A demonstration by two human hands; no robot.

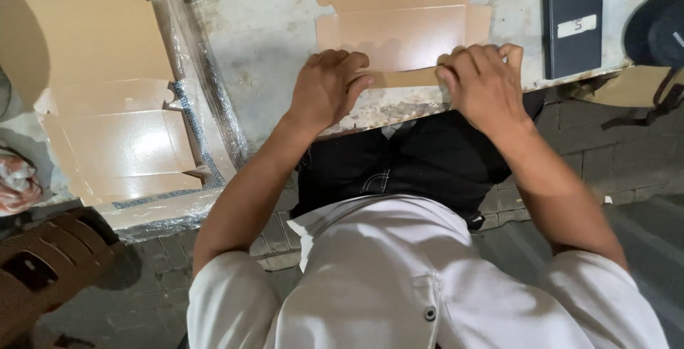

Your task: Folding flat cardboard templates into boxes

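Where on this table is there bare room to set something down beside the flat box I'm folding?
The widest bare patch of the table lies between the plastic-wrapped stack of cardboard blanks and the flat cardboard box, beyond the left hand. A narrower strip runs between the box and the dark book. The near edge is crowded: both hands, the right hand included, press the flap there.

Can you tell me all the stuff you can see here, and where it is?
Flat cardboard box blank: one, brown, on the table under both hands.
Stack of cardboard blanks: one stack, brown, in clear plastic wrap, far left.
Table: one, worn grey-white.
Notebook: one, dark, on the table's right end.
Cap: one, black, far right edge.
Chair: one, brown, bottom left.
Left hand: pressing the blank's near edge.
Right hand: fingers pressing the same edge.
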